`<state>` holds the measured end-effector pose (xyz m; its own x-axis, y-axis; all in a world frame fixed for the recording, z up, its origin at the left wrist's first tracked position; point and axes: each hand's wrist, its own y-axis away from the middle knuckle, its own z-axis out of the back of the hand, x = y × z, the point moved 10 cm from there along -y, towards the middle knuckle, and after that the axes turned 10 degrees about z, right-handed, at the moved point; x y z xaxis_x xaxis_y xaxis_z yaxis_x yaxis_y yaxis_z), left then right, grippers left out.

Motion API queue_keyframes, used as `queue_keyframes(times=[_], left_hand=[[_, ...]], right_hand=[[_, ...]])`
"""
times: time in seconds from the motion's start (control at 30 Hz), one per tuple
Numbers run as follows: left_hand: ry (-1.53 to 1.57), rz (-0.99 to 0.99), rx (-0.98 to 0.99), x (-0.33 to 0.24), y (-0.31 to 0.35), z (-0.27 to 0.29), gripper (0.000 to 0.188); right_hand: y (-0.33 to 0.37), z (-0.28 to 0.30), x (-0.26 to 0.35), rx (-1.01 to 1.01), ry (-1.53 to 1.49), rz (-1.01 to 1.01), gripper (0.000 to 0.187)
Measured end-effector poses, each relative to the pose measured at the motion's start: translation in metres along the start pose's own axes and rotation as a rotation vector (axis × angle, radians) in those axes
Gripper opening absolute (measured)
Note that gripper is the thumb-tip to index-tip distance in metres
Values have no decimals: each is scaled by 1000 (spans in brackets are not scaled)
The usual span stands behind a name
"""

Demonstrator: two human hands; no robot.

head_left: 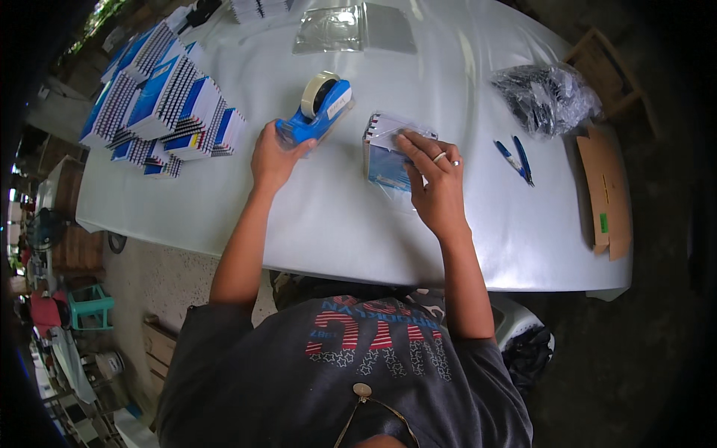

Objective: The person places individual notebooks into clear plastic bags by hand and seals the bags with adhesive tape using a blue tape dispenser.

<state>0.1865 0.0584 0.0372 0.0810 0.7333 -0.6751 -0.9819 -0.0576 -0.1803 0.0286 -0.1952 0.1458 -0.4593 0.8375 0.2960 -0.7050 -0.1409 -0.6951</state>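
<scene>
My left hand (275,160) is closed round the near end of a blue tape dispenser (334,104). The dispenser stands on the table at a slant and carries a wide roll of clear tape (318,91). To its right lies a small spiral notebook (388,166) with a blue and white cover, inside a clear plastic sleeve; whether it is one notebook or a stack I cannot tell. My right hand (437,175), wearing rings, presses on the sleeve with its fingers close together and the thumb near the side. The fingers cover the notebook's right part.
Stacks of spiral notebooks (160,93) stand at the far left. Clear plastic sleeves (332,31) lie at the back. On the right are a blue-handled cutting tool (517,160), a heap of crumpled clear plastic (549,97) and a brown cardboard piece (605,190) along the silvery table's (328,239) edge.
</scene>
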Motion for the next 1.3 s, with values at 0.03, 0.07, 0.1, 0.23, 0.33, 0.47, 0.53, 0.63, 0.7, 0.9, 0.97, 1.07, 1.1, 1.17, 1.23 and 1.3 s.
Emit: queue_keyframes(times=[0.03,0.07,0.1,0.23,0.33,0.47,0.53,0.63,0.7,0.9,0.97,1.07,1.1,1.17,1.23,1.3], left_hand=[[111,55,-20,2,4,3,64],[217,117,-49,9,7,10,64],[217,124,-46,8,3,15,64],[243,334,343,-6,-29,3,58],[93,479,651,-14,-29,-14,47],[484,535,877,12,-20,-20,36],[782,595,916,17,-3,-17,32],[1207,453,1028,-3,34,1,21],[890,369,829,27,38,2,17],[456,153,452,52,-9,-7,13],[355,142,357,68,-23,-5,13],[497,191,382,89,-30,-5,15],[596,334,406,99,-24,-6,14],[682,471,434,103,-20,-10,13],[388,504,365,109,-21,-6,13],[413,259,-40,90,-24,26,14]], right_hand=[[1,-1,0,1,-9,-1,41],[0,-5,2,4,-20,2,41],[-1,-4,3,-6,-23,7,41],[0,-2,3,-18,-32,19,43],[2,-1,-2,-14,-28,3,43],[0,-5,2,-25,-40,-3,43],[0,-6,0,-7,-42,-16,44],[1,-4,-2,-7,-49,-19,43],[1,-4,-1,-9,-53,-5,44],[1,-1,-2,-15,-54,-4,44],[0,1,0,-23,-64,-1,44],[-1,0,-2,-41,-42,-3,42],[1,-3,-3,-37,-54,1,42],[1,-2,-3,-20,-67,0,40],[1,0,-3,-32,-70,-1,40],[0,2,-2,-54,-77,2,39]])
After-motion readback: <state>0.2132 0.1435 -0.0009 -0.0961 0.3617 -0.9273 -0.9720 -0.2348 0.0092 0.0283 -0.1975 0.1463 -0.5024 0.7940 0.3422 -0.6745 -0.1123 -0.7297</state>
